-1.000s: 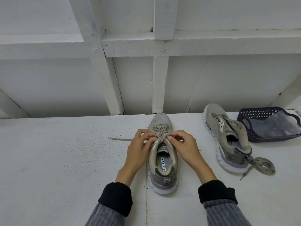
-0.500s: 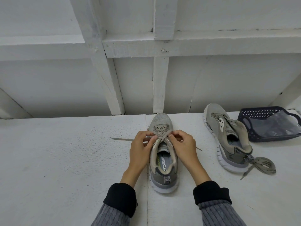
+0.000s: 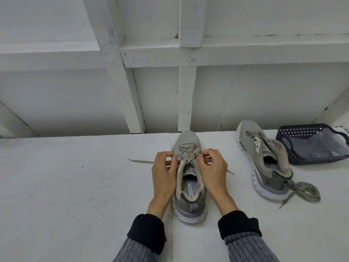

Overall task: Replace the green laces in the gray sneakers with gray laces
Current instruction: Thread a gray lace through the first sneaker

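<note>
A gray sneaker (image 3: 189,203) stands toe-away in front of me on the white surface, with a gray lace (image 3: 186,151) crossed through its eyelets. My left hand (image 3: 163,175) and my right hand (image 3: 214,172) flank its throat, each pinching a strand of that lace near the upper eyelets. One lace end (image 3: 140,162) trails out to the left, the other tip (image 3: 230,172) pokes out to the right. A second gray sneaker (image 3: 264,161) lies tilted at the right with no lace in it. A loose coiled lace (image 3: 306,191) sits by its heel.
A dark blue plastic basket (image 3: 294,140) holding a clear plastic bag stands at the far right. A white wall with wooden framing rises just behind the sneakers. The surface to the left is bare white board (image 3: 66,186).
Both hands have shifted slightly toward the toe along the lace crossings, still pinching the strands. The sneakers, coiled lace and basket stay where they were.
</note>
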Available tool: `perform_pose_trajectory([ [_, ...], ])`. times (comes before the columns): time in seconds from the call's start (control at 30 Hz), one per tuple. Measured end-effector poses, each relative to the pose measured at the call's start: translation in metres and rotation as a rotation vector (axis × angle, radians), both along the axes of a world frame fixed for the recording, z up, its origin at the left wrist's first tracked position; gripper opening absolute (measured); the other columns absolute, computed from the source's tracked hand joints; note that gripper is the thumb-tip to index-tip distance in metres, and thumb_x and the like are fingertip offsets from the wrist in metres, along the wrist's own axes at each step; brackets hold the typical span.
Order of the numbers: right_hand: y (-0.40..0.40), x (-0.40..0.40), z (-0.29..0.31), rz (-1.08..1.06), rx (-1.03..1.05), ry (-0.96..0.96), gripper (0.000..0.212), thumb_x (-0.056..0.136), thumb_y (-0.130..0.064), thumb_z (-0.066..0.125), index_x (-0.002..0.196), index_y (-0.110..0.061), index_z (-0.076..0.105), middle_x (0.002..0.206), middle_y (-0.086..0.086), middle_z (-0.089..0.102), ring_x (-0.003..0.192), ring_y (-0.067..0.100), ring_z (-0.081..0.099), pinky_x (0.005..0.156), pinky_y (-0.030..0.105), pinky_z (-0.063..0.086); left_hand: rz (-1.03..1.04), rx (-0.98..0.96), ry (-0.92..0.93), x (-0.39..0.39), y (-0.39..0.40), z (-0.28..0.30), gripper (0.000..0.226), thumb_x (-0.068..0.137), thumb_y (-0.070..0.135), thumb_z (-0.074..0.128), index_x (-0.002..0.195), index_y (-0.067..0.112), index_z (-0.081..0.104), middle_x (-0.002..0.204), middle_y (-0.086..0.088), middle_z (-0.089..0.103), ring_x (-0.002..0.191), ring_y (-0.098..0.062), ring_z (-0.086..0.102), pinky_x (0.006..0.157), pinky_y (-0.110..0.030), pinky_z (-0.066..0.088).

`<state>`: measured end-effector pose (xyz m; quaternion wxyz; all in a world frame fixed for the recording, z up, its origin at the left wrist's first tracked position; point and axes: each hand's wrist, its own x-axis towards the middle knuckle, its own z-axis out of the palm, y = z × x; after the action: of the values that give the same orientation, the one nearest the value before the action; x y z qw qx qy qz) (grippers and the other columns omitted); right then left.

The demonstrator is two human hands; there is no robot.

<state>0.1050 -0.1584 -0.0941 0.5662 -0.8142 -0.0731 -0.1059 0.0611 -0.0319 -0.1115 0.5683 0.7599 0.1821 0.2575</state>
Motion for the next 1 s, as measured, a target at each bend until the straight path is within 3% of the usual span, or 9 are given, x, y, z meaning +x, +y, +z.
perform_pose_trajectory([
  [0.13,-0.016,0.007,0.006,0.198,0.020,0.130,0.014,0.087,-0.012,0.069,0.076,-0.019,0.066,0.078,-0.005,0.067,0.074,0.004,0.062,0.068,0.018,0.050,-0.187,-0.056,0.098,0.003,0.018,0.003,0.014,0.094,0.023,0.065,0.082,0.017,0.068,0.086,0.007,0.071,0.084,-0.012,0.067,0.072,-0.025,0.054],
  [0.23,-0.024,0.010,0.012,0.336,-0.038,0.136,0.022,0.088,-0.008,0.067,0.087,-0.030,0.071,0.091,-0.011,0.068,0.087,0.002,0.064,0.079,0.017,0.051,-0.378,0.008,0.087,0.004,0.028,0.009,0.010,0.093,0.018,0.066,0.090,0.024,0.072,0.093,0.011,0.070,0.089,-0.009,0.066,0.077,-0.029,0.055],
  [0.3,-0.025,0.013,0.014,0.364,-0.118,0.117,0.021,0.088,-0.007,0.066,0.093,-0.026,0.073,0.092,-0.013,0.066,0.089,0.000,0.062,0.079,0.014,0.048,-0.420,0.055,0.089,0.005,0.033,0.011,0.011,0.091,0.015,0.068,0.091,0.024,0.074,0.092,0.011,0.069,0.086,-0.008,0.065,0.075,-0.025,0.052],
  [0.4,-0.023,0.013,0.013,0.355,-0.218,0.067,0.013,0.090,-0.010,0.064,0.094,-0.019,0.073,0.092,-0.008,0.064,0.088,0.001,0.060,0.078,0.014,0.046,-0.439,0.135,0.096,0.005,0.034,0.016,0.008,0.090,0.016,0.069,0.093,0.022,0.074,0.095,0.011,0.068,0.086,-0.003,0.064,0.077,-0.023,0.052],
  [0.7,-0.022,0.005,0.011,0.369,-0.324,-0.057,0.011,0.096,-0.016,0.056,0.100,-0.017,0.066,0.098,-0.007,0.055,0.090,0.001,0.055,0.083,0.020,0.050,-0.491,0.282,0.100,0.004,0.032,0.017,0.008,0.095,0.022,0.063,0.097,0.028,0.069,0.102,0.015,0.061,0.093,0.001,0.061,0.086,-0.030,0.052],
  [0.9,-0.021,-0.001,0.010,0.309,-0.323,-0.132,0.008,0.097,-0.014,0.053,0.095,-0.016,0.060,0.096,-0.008,0.050,0.085,0.005,0.054,0.078,0.031,0.052,-0.480,0.347,0.119,0.002,0.030,0.019,0.006,0.098,0.027,0.059,0.096,0.023,0.063,0.103,0.018,0.056,0.092,0.003,0.061,0.081,-0.026,0.051],
  [1.0,-0.016,-0.007,0.006,0.224,-0.319,-0.184,0.005,0.097,-0.010,0.050,0.095,-0.013,0.053,0.098,-0.005,0.046,0.080,0.010,0.054,0.072,0.034,0.052,-0.352,0.305,0.118,-0.004,0.025,0.017,0.003,0.100,0.024,0.053,0.098,0.022,0.054,0.102,0.016,0.049,0.090,0.004,0.060,0.076,-0.029,0.052],
])
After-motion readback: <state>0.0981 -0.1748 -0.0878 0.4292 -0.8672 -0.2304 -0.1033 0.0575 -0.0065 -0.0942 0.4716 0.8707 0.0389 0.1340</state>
